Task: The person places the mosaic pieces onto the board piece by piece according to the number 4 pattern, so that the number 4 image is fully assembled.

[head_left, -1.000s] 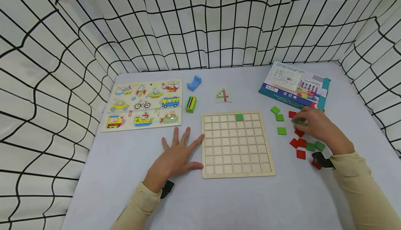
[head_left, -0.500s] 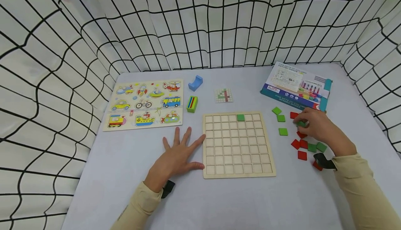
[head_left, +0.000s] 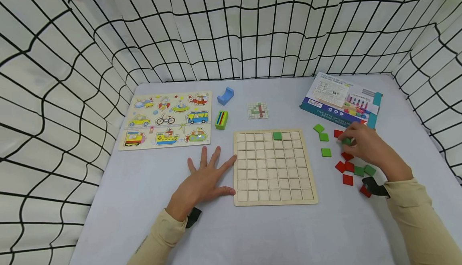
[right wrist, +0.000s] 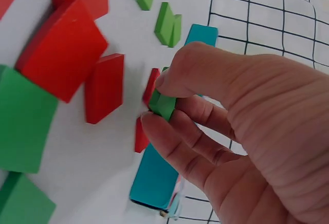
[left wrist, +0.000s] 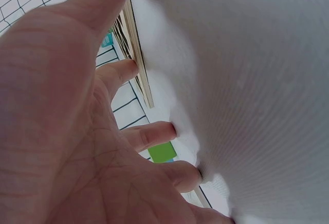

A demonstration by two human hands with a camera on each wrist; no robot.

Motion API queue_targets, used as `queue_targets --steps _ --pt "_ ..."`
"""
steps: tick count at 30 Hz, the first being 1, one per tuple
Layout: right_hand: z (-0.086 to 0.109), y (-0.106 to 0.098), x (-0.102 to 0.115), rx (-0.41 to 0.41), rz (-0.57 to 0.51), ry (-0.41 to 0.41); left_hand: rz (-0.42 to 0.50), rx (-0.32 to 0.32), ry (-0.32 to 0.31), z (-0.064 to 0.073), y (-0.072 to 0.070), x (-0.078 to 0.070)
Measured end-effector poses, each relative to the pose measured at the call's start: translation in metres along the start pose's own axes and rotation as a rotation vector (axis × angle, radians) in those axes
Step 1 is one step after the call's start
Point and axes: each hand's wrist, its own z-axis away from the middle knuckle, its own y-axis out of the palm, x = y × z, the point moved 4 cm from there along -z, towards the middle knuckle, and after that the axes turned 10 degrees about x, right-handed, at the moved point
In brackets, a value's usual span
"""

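My left hand (head_left: 200,185) lies on the table with its fingers spread. Its thumb and index fingertips meet the left edge of a wooden grid board (head_left: 268,172). One green tile (head_left: 277,136) sits in the board's top row. To the right, my right hand (head_left: 371,148) pinches a green square tile (right wrist: 163,103) between thumb and fingertips, low over the scattered pile. Around it lie several red tiles (right wrist: 105,88) and green tiles (head_left: 326,152); part of the pile is hidden beneath the hand. In the left wrist view the board's edge (left wrist: 138,49) shows beyond the thumb.
A small grid pattern card (head_left: 258,110) lies behind the board. At the left are a picture puzzle board (head_left: 167,110), a blue curved block (head_left: 225,96) and a striped block (head_left: 221,120). A printed box (head_left: 341,98) stands back right. Black netting (head_left: 249,32) surrounds the table.
The view has shifted slightly. My right hand stays over the pile, its fingertips now closed on the green tile there. The left hand keeps its place against the board.
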Motion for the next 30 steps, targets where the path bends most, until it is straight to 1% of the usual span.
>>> queue_targets --steps 3,6,11,14,20,24,26,30 --pt "0.000 -0.003 0.005 -0.022 0.029 -0.024 0.006 0.002 0.001 0.000 0.000 0.000" --pt "0.001 -0.007 0.013 -0.065 0.061 -0.062 0.013 0.000 0.005 0.001 0.000 0.000" --pt "0.000 -0.015 0.036 -0.148 0.103 -0.164 0.014 -0.006 0.009 0.001 0.000 0.000" --pt "-0.002 -0.019 0.052 -0.178 0.119 -0.228 0.013 -0.005 0.006 0.001 0.001 0.001" --pt "-0.008 -0.029 0.081 -0.196 0.128 -0.283 0.013 -0.006 0.000 0.000 0.000 0.001" --pt "-0.011 -0.035 0.098 -0.202 0.123 -0.338 0.020 -0.002 0.003 0.000 0.000 0.001" --pt "-0.014 -0.037 0.105 -0.203 0.119 -0.364 0.024 0.002 0.002 0.001 0.000 0.001" --pt "-0.022 -0.040 0.119 -0.199 0.104 -0.391 0.023 0.005 -0.002 0.001 0.000 0.001"
